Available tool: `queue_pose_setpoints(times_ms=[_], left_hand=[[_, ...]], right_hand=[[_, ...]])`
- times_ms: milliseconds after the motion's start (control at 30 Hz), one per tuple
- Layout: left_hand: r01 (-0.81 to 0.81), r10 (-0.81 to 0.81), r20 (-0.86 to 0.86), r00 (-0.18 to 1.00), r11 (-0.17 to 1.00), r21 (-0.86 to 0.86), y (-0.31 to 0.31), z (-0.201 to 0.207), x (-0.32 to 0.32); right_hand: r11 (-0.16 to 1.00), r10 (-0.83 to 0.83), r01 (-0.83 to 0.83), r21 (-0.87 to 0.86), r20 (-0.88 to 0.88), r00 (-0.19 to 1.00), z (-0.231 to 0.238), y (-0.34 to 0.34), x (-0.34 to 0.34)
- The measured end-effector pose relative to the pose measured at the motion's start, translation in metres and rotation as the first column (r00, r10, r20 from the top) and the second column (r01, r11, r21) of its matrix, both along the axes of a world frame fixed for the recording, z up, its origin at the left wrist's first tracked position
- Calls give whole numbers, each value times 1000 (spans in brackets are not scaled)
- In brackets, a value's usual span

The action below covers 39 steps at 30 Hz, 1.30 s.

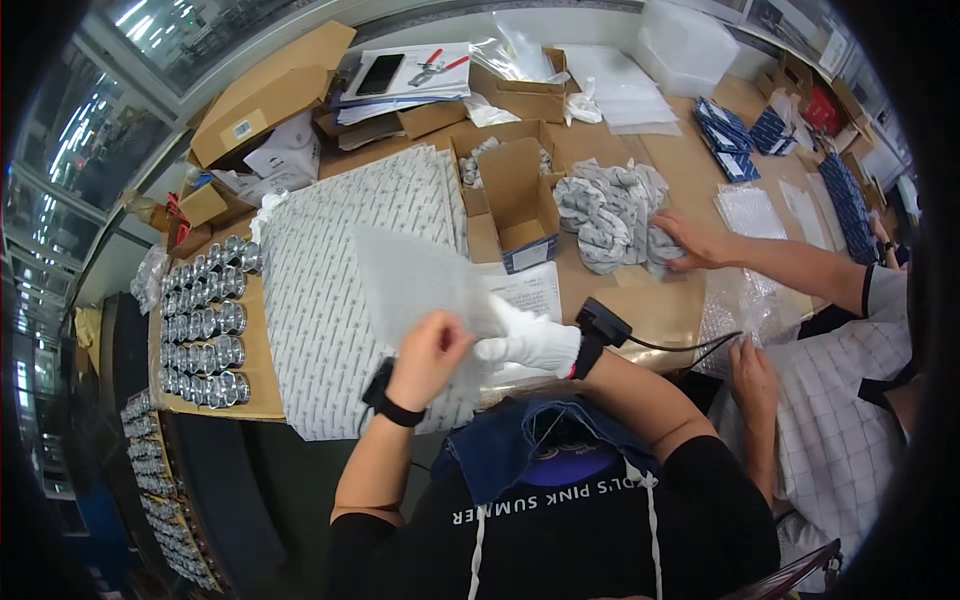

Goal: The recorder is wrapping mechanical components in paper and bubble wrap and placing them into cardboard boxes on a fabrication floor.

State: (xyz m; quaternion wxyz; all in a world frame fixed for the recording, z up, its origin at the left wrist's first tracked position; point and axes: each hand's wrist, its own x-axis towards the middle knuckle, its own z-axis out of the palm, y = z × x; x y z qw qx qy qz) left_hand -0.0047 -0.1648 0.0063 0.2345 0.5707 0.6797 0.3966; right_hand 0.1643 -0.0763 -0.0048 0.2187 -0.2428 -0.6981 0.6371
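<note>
A thin translucent white plastic sheet [415, 280] stands up from my hands, in front of a wide stack of printed wrapping paper [330, 240]. My bare left hand [432, 352] is closed at its lower edge, with fingertips pinched together. The white-gloved right hand [530, 338] grips the sheet's right side between thumb and fingers. Whether the sheet is a single layer or a bag, I cannot tell. Under the gloved hand lies a printed page [530, 288]. Just beyond stands an open cardboard box [522, 195] with a blue lower edge.
Rows of shiny metal parts [205, 325] stand at the left. Crumpled printed paper [610, 212] lies right of the box, touched by a co-worker's hand [690, 240]; their other hand [752, 375] is by bubble wrap [740, 305]. Behind are red-handled pliers [435, 68] and a phone [381, 74].
</note>
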Motion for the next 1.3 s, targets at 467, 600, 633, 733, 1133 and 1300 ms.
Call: queue_pose_setpoints(times_ms=[467,600,633,733,1133,1300], left_hand=[[-134,146,-207,967,988,70,16,-14,-5],[-74,89,-207,974,994,78,27,-23,11],[-44,56,-197,979,997,68,31,-26,17],[-82,69,-130,989,992,-97,39,-32,33],[297,-293,47,955,948,-111,78,-91,44],[466,-411,257,875,858,-216,97,-137,75]], right_hand=[[985,-147,47,166,662,735,9,32,66],[608,-720,172,775,447,530,21,93,91],[607,-723,174,775,448,526,18,107,89],[803,-585,38,595,774,242,-18,133,76],[825,-514,-110,555,817,262,-26,105,99],[794,-593,263,549,601,536,-61,99,135]])
